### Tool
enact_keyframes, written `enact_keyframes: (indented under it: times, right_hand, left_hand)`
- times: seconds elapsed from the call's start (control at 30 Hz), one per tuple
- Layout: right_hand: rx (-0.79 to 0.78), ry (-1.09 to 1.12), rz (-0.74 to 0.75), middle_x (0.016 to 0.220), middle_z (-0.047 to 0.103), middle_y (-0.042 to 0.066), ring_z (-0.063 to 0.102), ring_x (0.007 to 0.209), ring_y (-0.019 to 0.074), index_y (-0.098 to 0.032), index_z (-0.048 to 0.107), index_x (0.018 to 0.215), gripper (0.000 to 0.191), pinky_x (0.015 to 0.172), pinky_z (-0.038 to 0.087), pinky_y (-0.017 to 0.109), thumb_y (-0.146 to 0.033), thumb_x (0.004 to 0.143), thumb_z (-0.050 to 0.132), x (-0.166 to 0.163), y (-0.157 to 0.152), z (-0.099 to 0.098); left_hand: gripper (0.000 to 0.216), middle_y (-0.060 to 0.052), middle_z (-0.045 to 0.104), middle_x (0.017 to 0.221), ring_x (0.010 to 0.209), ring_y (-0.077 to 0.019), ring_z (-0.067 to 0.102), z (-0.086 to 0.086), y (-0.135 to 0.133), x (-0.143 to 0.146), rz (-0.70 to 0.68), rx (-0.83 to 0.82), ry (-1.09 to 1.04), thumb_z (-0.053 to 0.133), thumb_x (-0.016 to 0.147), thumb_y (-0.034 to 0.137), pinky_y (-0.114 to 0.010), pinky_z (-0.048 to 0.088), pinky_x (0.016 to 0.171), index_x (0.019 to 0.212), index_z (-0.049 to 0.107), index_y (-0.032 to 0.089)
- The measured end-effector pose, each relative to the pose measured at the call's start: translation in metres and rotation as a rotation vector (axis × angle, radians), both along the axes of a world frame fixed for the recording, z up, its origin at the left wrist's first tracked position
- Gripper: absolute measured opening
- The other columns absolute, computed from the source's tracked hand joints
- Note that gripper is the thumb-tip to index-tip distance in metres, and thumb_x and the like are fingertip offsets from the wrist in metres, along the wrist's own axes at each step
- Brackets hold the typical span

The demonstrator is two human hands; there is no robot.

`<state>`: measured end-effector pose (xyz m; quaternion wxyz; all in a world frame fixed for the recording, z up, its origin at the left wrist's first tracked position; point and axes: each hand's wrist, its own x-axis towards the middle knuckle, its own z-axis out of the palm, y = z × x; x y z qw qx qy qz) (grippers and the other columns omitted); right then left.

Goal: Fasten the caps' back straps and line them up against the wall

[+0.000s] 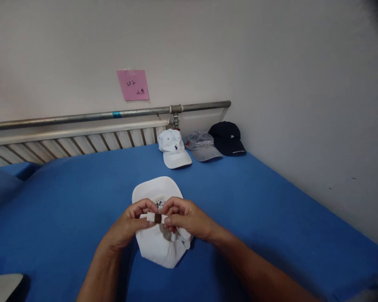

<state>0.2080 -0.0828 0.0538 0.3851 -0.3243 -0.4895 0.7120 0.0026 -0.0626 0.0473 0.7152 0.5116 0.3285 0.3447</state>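
A white baseball cap lies on the blue surface in front of me, its brim pointing away. Over it, both hands pinch the cap's white back strap, which has a brown buckle or band on it. My left hand grips the strap's left part between thumb and fingers. On the right part, just beside the brown piece, my right hand is closed with thumb and fingertips. My fingers cover some of the strap and the cap's middle.
Along the back stand a white cap, a grey cap and a black cap. Behind them run a metal pipe and a radiator. A pink note is on the wall. At bottom left shows a pale object's corner.
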Motion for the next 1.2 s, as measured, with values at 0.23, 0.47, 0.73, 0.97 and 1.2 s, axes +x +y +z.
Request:
enact_keyframes:
  times: [0.23,0.47,0.73,0.97,1.2]
  right_hand:
    - [0.001,0.011,0.017,0.064,0.060,-0.006,0.055,0.052,0.0078,-0.017,0.060,0.087,0.026,0.056,0.043,0.022,-0.017,0.064,0.072,0.005,0.001,0.001]
    - [0.013,-0.142,0.096,0.070,0.062,-0.005,0.056,0.060,0.0084,-0.019,0.062,0.096,0.032,0.057,0.041,0.020,-0.017,0.065,0.071,0.014,0.000,0.008]
    - [0.081,-0.198,0.039,0.072,0.059,-0.004,0.053,0.063,0.0079,-0.018,0.062,0.090,0.022,0.058,0.039,0.020,-0.014,0.069,0.066,0.017,-0.002,0.009]
    - [0.106,-0.228,0.047,0.069,0.057,-0.004,0.057,0.055,0.0083,-0.017,0.058,0.085,0.010,0.053,0.040,0.020,-0.017,0.076,0.061,0.014,-0.004,0.014]
    - [0.141,-0.247,0.051,0.065,0.058,-0.004,0.057,0.052,0.0086,-0.017,0.057,0.083,0.005,0.050,0.040,0.019,-0.016,0.078,0.058,0.014,-0.006,0.015]
  left_hand:
    - [0.025,0.001,0.063,0.069,0.058,-0.0080,0.054,-0.001,-0.002,0.000,-0.058,-0.025,0.001,0.082,0.064,0.027,-0.017,0.039,0.055,0.080,0.066,0.017]
    - [0.027,0.002,0.063,0.065,0.055,-0.0080,0.053,0.000,-0.001,-0.005,-0.018,-0.025,0.003,0.084,0.060,0.026,-0.017,0.037,0.053,0.079,0.067,0.017]
    - [0.025,0.000,0.063,0.068,0.057,-0.0089,0.051,0.002,-0.004,-0.004,-0.054,0.002,0.017,0.082,0.064,0.031,-0.019,0.036,0.055,0.079,0.069,0.016]
    - [0.042,-0.008,0.068,0.082,0.072,-0.0170,0.056,0.008,-0.002,-0.016,0.043,0.076,0.169,0.058,0.084,0.053,-0.025,0.039,0.064,0.091,0.073,0.015]
    - [0.022,-0.002,0.065,0.070,0.061,-0.0118,0.052,0.012,-0.005,-0.014,-0.108,0.027,0.179,0.077,0.069,0.033,-0.021,0.036,0.058,0.080,0.072,0.015]
